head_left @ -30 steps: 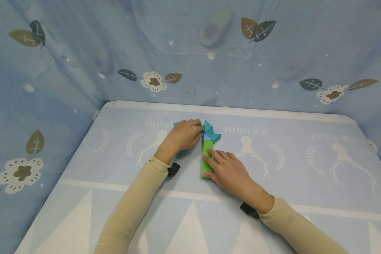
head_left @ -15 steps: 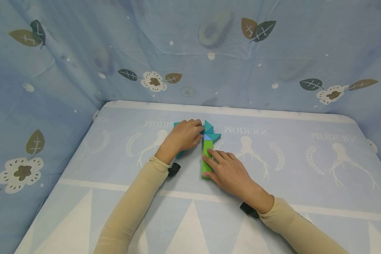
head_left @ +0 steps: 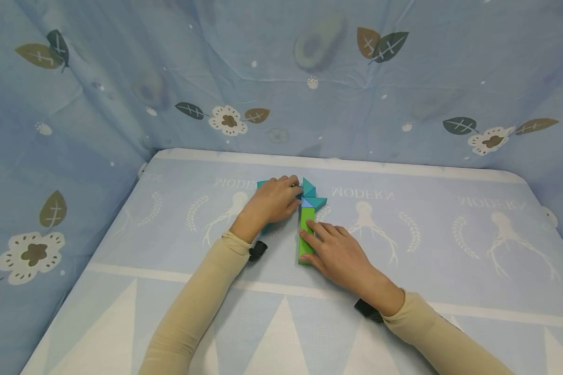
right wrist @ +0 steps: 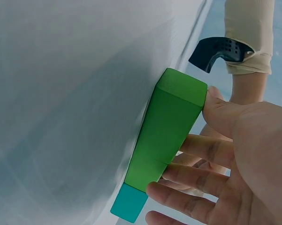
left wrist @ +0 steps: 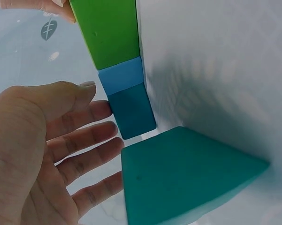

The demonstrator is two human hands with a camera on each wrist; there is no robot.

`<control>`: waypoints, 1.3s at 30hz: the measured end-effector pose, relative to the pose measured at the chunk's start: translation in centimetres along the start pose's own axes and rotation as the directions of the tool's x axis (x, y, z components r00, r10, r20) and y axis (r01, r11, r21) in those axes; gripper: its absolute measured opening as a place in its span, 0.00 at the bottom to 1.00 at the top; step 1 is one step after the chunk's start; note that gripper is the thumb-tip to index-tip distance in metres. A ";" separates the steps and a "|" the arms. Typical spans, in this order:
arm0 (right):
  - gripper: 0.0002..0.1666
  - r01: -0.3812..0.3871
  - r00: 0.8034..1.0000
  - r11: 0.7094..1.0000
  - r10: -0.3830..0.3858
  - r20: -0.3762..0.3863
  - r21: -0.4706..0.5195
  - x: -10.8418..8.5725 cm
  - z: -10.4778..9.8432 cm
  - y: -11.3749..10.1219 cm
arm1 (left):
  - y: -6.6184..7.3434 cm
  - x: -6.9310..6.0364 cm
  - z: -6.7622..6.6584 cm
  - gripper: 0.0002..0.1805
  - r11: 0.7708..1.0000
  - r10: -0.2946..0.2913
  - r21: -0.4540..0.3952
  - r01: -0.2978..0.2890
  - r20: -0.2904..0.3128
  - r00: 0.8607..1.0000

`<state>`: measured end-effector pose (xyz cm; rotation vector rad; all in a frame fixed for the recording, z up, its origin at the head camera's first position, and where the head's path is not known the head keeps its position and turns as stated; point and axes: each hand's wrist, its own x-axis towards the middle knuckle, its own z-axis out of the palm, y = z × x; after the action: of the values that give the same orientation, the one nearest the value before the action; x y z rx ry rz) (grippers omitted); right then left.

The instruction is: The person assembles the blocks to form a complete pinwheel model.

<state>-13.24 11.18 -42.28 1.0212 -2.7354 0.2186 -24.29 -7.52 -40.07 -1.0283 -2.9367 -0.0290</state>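
A long green block (head_left: 307, 221) lies on the mat, its far end against a small blue triangular block (head_left: 305, 202). Beyond that, teal triangular blocks (head_left: 318, 202) make a pointed shape. My right hand (head_left: 340, 252) rests on the green block, with thumb and fingertips touching its top and side. Over the left part of the teal pieces is my left hand (head_left: 273, 199), partly hiding them. In the left wrist view its relaxed fingers touch the teal blocks, and a large teal wedge (left wrist: 183, 176) stands near the little finger.
A patterned pale blue mat (head_left: 431, 245) covers the surface. Blue printed curtains (head_left: 281, 78) hang at the back and left. Black wrist devices (head_left: 258, 251) sit under both wrists, at the ends of beige sleeves.
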 end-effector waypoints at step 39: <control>0.32 -0.009 0.999 1.000 0.009 0.033 0.009 0.1 -0.1 0.1 | -7.4 -2.2 -2.0 0.15 0.898 -0.098 -0.414 0.152 0.149 0.984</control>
<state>-13.33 11.19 -42.19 1.0237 -2.7720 0.2180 -27.17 -14.76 -38.23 -0.8986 -3.1858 -0.6595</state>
